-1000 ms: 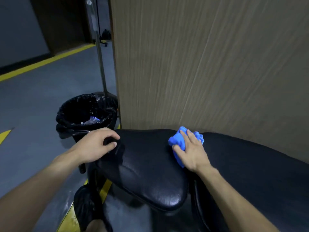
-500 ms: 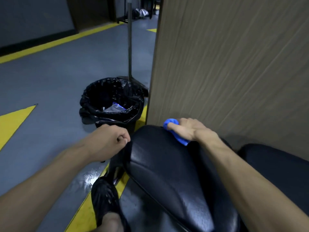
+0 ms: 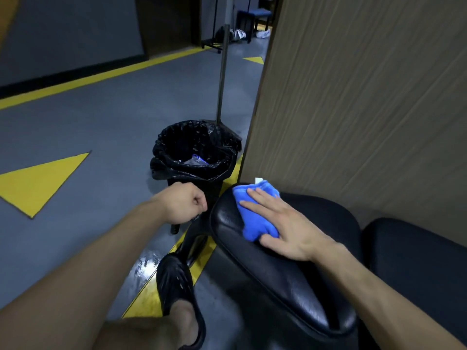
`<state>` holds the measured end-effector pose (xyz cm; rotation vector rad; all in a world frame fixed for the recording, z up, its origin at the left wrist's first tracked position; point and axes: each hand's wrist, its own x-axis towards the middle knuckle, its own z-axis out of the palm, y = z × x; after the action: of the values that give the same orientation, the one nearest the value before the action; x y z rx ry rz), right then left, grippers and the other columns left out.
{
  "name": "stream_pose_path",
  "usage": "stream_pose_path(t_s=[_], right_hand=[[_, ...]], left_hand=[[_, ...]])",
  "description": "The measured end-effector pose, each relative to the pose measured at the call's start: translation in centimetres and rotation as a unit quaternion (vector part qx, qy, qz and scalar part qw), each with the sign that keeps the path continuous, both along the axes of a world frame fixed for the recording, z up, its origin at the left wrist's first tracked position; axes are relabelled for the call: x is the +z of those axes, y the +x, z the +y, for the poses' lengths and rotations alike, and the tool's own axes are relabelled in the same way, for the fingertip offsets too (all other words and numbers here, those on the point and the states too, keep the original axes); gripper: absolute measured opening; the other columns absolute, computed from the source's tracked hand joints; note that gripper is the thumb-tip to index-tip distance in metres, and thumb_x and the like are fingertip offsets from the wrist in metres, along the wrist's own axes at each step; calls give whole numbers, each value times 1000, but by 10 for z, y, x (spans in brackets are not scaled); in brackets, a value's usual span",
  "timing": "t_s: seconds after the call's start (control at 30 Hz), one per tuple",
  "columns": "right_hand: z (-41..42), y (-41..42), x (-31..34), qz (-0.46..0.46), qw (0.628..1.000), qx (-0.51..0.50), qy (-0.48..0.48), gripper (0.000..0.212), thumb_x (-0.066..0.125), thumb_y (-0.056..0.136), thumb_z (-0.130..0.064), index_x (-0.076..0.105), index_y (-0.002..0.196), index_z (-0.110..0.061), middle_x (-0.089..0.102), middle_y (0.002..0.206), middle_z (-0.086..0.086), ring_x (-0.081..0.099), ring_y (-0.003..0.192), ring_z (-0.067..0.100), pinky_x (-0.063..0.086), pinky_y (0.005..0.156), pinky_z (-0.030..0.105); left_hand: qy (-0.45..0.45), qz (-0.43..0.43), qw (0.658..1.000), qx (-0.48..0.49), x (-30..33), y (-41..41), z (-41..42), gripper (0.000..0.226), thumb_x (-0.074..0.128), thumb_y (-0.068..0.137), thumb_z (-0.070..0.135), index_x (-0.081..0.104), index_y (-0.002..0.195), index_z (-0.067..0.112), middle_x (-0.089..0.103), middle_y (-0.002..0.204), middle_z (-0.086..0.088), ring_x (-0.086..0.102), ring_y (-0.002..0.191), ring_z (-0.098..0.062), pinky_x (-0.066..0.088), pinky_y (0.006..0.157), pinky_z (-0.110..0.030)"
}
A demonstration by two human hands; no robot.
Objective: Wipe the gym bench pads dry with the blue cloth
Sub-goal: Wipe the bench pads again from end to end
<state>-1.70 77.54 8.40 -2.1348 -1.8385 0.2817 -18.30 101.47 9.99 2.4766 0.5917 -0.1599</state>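
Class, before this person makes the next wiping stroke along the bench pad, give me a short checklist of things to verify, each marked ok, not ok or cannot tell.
1. Blue cloth lies on the near pad: ok.
2. Right hand pressed flat on the cloth, fingers spread: ok.
3. Left hand clear of the pad, fisted beside it: ok.
4. Near pad already dry: cannot tell; it shines, but that may be gloss.
5. Far pad wiped: cannot tell.
6. Footing: not ok; the floor beside the foot looks wet.
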Motion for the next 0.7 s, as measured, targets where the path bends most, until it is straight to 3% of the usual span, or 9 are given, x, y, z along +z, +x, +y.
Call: stream_pose_path(t_s=[0.07, 0.2, 0.3, 0.43, 0.53, 0.7], right_hand=[[-25, -1, 12, 6, 999, -23, -29, 82, 52, 79, -44, 30, 155, -26, 13, 166, -5, 2, 153, 6, 11, 125, 45], [-40, -29, 43, 154, 974, -102, -129, 83, 51, 76, -59, 29, 153, -41, 1, 164, -23, -12, 145, -13, -2, 124, 28], [-35, -54, 33, 64, 989, -93, -95, 66, 42, 95, -62, 27, 155, -38, 0, 166, -16, -15, 147, -7, -4, 124, 28], [-27, -73, 14, -94, 989, -66, -94, 66, 26, 98, -66, 6, 157, -42, -16, 165, -10, -29, 147, 5, -9, 124, 39], [16, -75, -2, -159, 982, -74, -69, 75, 31, 93, -67, 3, 158, -40, -9, 168, -4, -18, 152, 17, 1, 124, 50], [105, -41, -7, -102, 979, -150, -94, 82, 34, 89, -69, 8, 159, -34, -1, 168, -1, -9, 154, 18, 2, 123, 51]], left_hand=[[-15, -2, 1000, 5, 2, -4, -4, 23, 56, 96, 17, 74, 90, 29, 68, 72, 13, 63, 72, 0, 39, 61, -11], [-27, -11, 1000, 5, 5, -7, -9, 22, 56, 98, 19, 75, 93, 29, 73, 84, 14, 69, 85, -5, 45, 69, -16], [-28, -8, 1000, -4, 2, -5, -8, 24, 53, 98, 19, 75, 98, 30, 73, 93, 15, 68, 93, -5, 52, 84, -23], [-20, -11, 1000, 0, 3, 0, -7, 35, 45, 97, 12, 74, 98, 32, 74, 95, 11, 68, 92, -6, 56, 92, -30], [-4, -13, 1000, 16, -3, 2, 8, 37, 42, 92, 15, 73, 98, 34, 75, 96, 9, 69, 92, -12, 57, 91, -36], [12, -12, 999, 45, -4, 0, 19, 37, 42, 94, 17, 72, 108, 33, 76, 106, 5, 69, 100, -20, 56, 93, -39]])
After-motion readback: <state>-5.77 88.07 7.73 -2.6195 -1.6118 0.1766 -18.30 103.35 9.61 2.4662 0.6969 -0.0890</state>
